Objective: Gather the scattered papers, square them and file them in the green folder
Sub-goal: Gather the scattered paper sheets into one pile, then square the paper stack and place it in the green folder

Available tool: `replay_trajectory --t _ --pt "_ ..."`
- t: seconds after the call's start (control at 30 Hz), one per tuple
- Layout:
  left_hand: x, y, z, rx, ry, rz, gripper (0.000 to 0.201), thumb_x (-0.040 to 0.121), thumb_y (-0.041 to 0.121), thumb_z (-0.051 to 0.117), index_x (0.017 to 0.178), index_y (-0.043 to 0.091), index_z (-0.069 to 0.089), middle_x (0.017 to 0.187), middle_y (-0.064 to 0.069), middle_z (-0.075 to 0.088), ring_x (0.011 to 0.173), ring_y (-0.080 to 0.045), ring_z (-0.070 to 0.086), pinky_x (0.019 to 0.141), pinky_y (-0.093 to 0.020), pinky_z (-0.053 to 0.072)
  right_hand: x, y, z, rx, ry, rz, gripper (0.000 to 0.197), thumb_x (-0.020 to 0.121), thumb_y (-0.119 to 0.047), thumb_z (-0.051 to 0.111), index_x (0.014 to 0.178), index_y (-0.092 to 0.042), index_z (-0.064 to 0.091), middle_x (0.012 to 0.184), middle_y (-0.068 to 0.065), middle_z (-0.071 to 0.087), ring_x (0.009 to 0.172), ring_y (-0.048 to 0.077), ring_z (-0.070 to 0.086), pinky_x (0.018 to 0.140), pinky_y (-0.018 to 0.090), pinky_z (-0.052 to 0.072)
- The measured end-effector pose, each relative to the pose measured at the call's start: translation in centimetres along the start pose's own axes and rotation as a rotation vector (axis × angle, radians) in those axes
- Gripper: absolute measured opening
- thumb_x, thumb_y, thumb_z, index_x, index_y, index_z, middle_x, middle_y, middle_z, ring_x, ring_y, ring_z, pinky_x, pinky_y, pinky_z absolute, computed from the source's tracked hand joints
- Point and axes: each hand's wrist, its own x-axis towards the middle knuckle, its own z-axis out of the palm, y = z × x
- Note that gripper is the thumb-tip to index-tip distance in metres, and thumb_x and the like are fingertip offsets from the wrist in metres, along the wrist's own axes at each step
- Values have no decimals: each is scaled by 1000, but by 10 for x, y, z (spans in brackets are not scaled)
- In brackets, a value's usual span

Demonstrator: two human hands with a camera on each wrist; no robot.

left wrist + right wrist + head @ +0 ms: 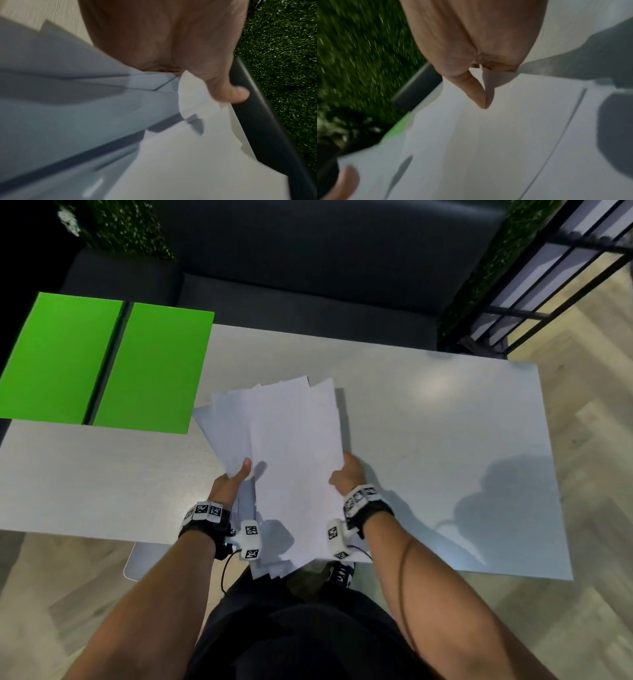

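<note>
Papers [291,446]: loose white stack, edges uneven & fanned at far end, held up over table [445,422] between both hands. Left hand [231,479] gripping left edge, thumb on top of sheets, fingers hidden beneath. Right hand [347,474] clamped on right edge, thumb [479,94] pressed on top sheet, other fingers under, out of sight. Green folder [102,361] lying open & flat beyond left fingertips, far-left on table, apart from stack. Wrist views blurred.
</note>
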Motion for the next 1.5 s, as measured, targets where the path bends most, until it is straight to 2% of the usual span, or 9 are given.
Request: replay_trajectory --t 0.13,0.23,0.47,0.7,1.0,1.13,1.23,1.37,1.5 --pt "-7 5 8 106 16 8 66 71 28 90 122 -4 63 115 -14 69 102 -28 65 88 -34 51 -4 -10 26 -273 134 153 61 80 -6 66 137 -7 45 141 13 33 127 36 43 92 40 50" --pt "-10 10 11 137 12 -37 53 72 20 90 111 -7 66 100 -15 70 86 -27 64 68 -27 49 -6 -19 27 -252 142 246 71 78 -13 71 139 -4 36 143 13 32 127 36 42 93 44 49" --pt "-6 13 13 191 -17 24 54 63 17 94 108 -2 71 105 -17 74 97 -33 70 80 -38 57 4 -14 3 -89 35 326 56 66 -38 76 114 -12 61 122 11 66 115 35 61 101 47 47" --pt "-11 16 26 127 -37 99 40 70 0 86 106 -6 70 98 -14 71 87 -23 63 77 -27 49 -1 -15 -8 126 -12 269 50 78 -11 79 123 1 59 116 7 63 96 25 58 83 32 50" --pt "-26 27 42 19 -112 245 32 70 -7 82 98 6 73 83 3 76 82 -21 70 76 -29 56 -16 -10 -44 340 -58 318 57 86 -13 76 133 9 52 129 14 57 128 32 53 95 35 45" --pt "-39 41 44 -13 -159 339 31 74 -5 80 102 5 74 92 -3 79 85 -21 73 80 -32 57 -20 -3 -59 451 -26 216 56 84 -12 78 131 3 52 120 5 57 123 29 53 96 34 41" --pt "-49 58 46 -60 -176 422 29 77 -3 79 104 6 74 97 -3 79 88 -19 75 84 -34 58 -31 -6 -74 544 38 3 20 82 -2 77 96 -12 68 97 -3 70 109 26 66 97 34 48" --pt "-61 84 49 -99 -148 564 25 77 3 82 101 4 75 97 -5 79 90 -22 76 82 -33 58 -43 -16 -97 613 191 -240 24 81 -6 81 103 -13 73 100 -2 77 89 7 74 88 26 57" --pt "-72 103 61 -147 -109 643 23 77 -1 81 98 -7 75 91 -9 79 82 -20 76 77 -28 58 -47 -20 -107 629 336 -320 22 80 -16 84 96 -4 75 93 1 78 87 17 75 83 28 58"
